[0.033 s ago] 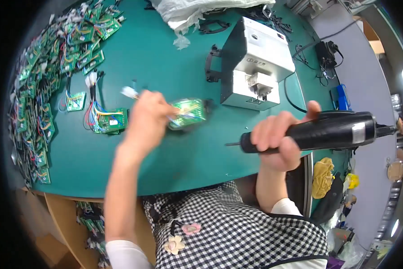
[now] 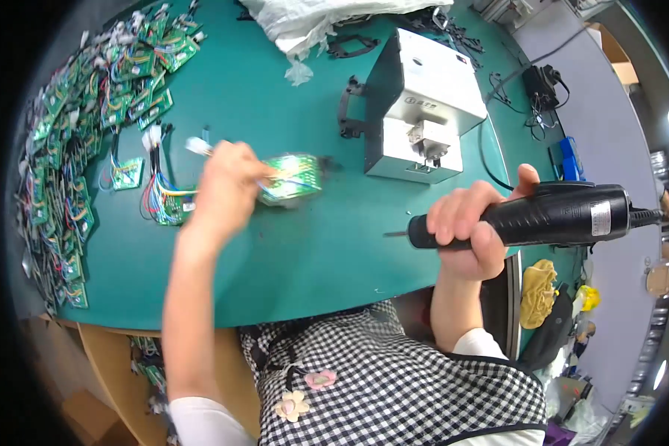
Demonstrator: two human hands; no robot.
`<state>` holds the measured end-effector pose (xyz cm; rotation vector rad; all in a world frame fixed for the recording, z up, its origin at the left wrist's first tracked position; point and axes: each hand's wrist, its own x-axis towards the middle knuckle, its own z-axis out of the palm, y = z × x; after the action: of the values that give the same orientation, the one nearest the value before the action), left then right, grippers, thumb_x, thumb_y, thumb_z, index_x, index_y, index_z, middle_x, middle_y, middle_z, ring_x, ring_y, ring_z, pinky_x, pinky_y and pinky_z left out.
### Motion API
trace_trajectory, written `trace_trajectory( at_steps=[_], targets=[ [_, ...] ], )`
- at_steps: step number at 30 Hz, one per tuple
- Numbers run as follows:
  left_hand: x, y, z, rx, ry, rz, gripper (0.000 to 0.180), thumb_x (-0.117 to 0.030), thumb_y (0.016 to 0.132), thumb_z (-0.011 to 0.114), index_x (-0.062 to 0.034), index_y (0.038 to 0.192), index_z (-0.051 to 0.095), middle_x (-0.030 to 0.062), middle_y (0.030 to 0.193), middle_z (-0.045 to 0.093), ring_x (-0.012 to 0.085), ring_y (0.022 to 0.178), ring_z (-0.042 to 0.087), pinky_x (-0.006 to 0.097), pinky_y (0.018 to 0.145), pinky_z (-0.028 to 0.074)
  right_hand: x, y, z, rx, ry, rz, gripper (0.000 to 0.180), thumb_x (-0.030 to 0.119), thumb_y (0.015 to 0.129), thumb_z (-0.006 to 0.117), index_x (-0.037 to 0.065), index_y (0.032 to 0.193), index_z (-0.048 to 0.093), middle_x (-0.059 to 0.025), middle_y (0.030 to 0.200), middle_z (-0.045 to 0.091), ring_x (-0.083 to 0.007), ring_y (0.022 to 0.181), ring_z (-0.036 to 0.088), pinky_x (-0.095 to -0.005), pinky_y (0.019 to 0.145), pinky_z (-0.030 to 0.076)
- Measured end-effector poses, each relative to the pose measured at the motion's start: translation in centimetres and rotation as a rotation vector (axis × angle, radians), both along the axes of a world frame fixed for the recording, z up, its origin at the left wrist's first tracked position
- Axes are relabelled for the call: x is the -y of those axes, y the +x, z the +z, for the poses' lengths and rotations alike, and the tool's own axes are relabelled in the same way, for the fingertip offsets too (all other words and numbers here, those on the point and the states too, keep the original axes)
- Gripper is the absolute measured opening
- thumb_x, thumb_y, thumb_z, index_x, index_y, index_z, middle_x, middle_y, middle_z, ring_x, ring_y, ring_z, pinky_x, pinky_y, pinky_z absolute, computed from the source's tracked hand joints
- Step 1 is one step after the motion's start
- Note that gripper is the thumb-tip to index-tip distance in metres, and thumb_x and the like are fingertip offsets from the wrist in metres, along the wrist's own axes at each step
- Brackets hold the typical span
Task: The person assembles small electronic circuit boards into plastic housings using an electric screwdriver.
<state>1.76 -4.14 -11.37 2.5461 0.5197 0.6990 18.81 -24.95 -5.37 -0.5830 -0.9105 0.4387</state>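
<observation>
My left hand [image 2: 232, 182] is closed on a green circuit board [image 2: 293, 177], gripping it by the wires at its left end. A white connector [image 2: 198, 146] sticks out on the other side of that hand. The board is slightly blurred, with something dark at its far right end. My right hand [image 2: 468, 223] is wrapped round a black electric screwdriver [image 2: 557, 215], held level with its bit [image 2: 395, 234] pointing left toward the board but apart from it. Beside my left wrist lies another wired circuit board [image 2: 172, 210], partly hidden by the hand.
A large pile of wired circuit boards [image 2: 74, 149] fills the left side of the green table [image 2: 327, 260]. A white metal machine [image 2: 431, 97] stands at the far right, a black plastic frame [image 2: 351, 106] against its side. A white plastic bag [image 2: 304, 22] lies at the back.
My left hand has moved a little left with the circuit board, now covering more of the board lying beside it. My right hand and the electric screwdriver have shifted slightly right.
</observation>
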Motion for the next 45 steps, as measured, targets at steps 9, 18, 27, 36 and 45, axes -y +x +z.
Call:
trace_trajectory(
  at_steps=[9,18,27,36,45],
  targets=[
    [0.2,11.2,3.2,-0.336,0.062,0.316,0.039,-0.033,0.071,0.069,-0.0091,0.102,0.063,0.0115,0.100,0.058,0.0288,0.098,0.052,0.039,0.084,0.041,0.6,1.2,-4.1,0.015,-0.299,-0.157,0.073,0.005,0.075,0.063,0.006,0.131,0.017,-0.0077,0.062,0.049,-0.0192,0.050,0.052,-0.0335,0.053,0.047],
    [0.9,7.4,0.1,-0.412,0.042,-0.024,0.036,0.009,0.064,0.052,-0.0023,0.096,0.065,0.0107,0.101,0.057,0.0289,0.092,0.050,0.037,0.080,0.041,0.3,1.7,-5.0,-0.041,-0.327,-0.150,0.071,0.009,0.075,0.064,0.005,0.131,0.019,-0.0081,0.061,0.049,-0.0191,0.049,0.050,-0.0326,0.052,0.046],
    [3.1,-4.3,2.8,-0.298,0.046,0.053,0.052,-0.001,0.060,0.071,-0.0106,0.109,0.059,0.0124,0.117,0.051,0.0296,0.113,0.045,0.039,0.093,0.037,1.1,1.2,-5.1,0.025,-0.298,-0.282,0.073,0.001,0.074,0.061,0.000,0.131,0.016,-0.0102,0.066,0.053,-0.0186,0.054,0.053,-0.0315,0.056,0.048],
    [-2.1,-10.7,4.2,-0.149,0.069,0.244,0.056,0.006,0.054,0.071,-0.0025,0.106,0.052,0.0141,0.132,0.043,0.0319,0.128,0.032,0.040,0.105,0.027,-0.9,4.4,1.1,0.156,0.048,-0.530,0.075,0.007,0.077,0.059,-0.004,0.132,0.009,-0.0087,0.066,0.055,-0.0151,0.054,0.054,-0.0275,0.060,0.048],
    [1.2,-10.4,7.0,0.171,-0.013,0.256,0.065,-0.032,0.063,0.078,0.0040,0.110,0.050,0.0053,0.096,0.051,0.0165,0.083,0.050,0.032,0.082,0.043,-2.6,6.8,0.5,0.202,-0.085,-0.372,0.051,-0.002,0.070,0.060,-0.004,0.117,0.040,-0.0060,0.065,0.056,-0.0129,0.058,0.054,-0.0276,0.064,0.047]
  ],
)
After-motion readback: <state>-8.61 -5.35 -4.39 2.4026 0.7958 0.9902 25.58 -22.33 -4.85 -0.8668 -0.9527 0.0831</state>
